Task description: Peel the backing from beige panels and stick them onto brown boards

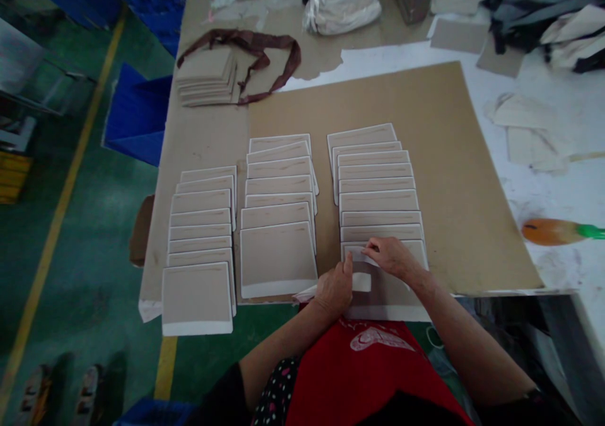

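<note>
Card in hand: I read a grey-brown card (385, 300) with a white border, flat at the near edge of the table and directly in front of the person.
Card position: it sits at the bottom of the right column (378, 189), overlapping that column's nearest piece.
Card detail: I see a small white patch by the left thumb. I cannot tell whether it is a cut-out or a label.
Left hand: the left hand (333, 290) is closed on the card's left edge, thumb pressed on top and fingers curled under.
Right hand: the right hand (393, 257) is closed, fingertips pinched on the card's upper edge.
Right column: white-bordered cards, overlapped like shingles and running away from the person.
Middle column (278, 215): the same cards, just beside the right column. Its nearest card is fully exposed.
Left column (201, 240): the same cards, with the nearest one hanging over the table edge.
Brown board (472, 161): lies under the right and middle columns.
Loose stack (208, 76): plain cards at the far left of the table, touching a brown strap (258, 48).
Brush (553, 232): orange with a green handle, on the white surface well to the right of the board.
Plastic bag (340, 4): at the far edge of the table.
Red apron (368, 369): worn by the person, below the hands.
</note>
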The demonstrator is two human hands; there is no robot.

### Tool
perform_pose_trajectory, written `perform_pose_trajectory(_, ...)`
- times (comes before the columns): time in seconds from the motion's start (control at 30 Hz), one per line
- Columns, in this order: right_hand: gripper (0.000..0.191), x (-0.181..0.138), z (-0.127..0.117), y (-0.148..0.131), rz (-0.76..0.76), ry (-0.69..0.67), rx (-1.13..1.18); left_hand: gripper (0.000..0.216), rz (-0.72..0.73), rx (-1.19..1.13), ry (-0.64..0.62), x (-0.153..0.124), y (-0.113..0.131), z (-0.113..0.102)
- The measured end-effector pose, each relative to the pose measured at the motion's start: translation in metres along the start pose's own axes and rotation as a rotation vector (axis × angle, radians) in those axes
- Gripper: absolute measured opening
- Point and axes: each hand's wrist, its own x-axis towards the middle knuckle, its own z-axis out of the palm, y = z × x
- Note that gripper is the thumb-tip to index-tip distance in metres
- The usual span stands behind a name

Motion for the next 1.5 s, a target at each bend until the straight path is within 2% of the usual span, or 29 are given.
perform_pose_trajectory(0.2,0.023,-0.003,-0.006,0.002,0.009,0.024,0.057,0.074,0.015,0.042,-0.022,0.003,0.001,-0.001)
perform_pose_trajectory(0.3,0.016,-0.020,-0.012,0.024,0.015,0.039,0.170,0.072,0.036,0.074,-0.028,0.005,0.001,-0.001)
perform_pose_trajectory(0.4,0.017,-0.047,-0.013,0.055,0.059,0.118,0.305,0.072,0.040,0.110,-0.015,0.006,0.000,0.000)
perform_pose_trajectory(0.57,0.026,-0.073,0.004,0.086,0.258,0.314,0.559,0.067,0.049,0.153,-0.022,0.008,-0.002,0.000)
perform_pose_trajectory(0.7,0.029,-0.064,0.018,0.086,0.371,0.519,0.654,0.064,0.060,0.198,-0.025,0.009,-0.004,0.001)
perform_pose_trajectory(0.77,0.030,-0.057,0.021,0.086,0.402,0.578,0.668,0.065,0.069,0.217,-0.019,0.010,-0.005,0.003)
perform_pose_trajectory(1.0,0.028,-0.046,0.023,0.089,0.445,0.620,0.693,0.064,0.078,0.253,-0.014,0.011,-0.007,0.006)
perform_pose_trajectory(1.13,0.030,-0.045,0.023,0.084,0.490,0.683,0.655,0.064,0.074,0.246,-0.026,0.011,-0.007,0.005)
perform_pose_trajectory(1.5,0.041,-0.044,0.029,0.086,0.507,0.748,0.670,0.064,0.080,0.260,-0.031,0.012,-0.008,0.006)
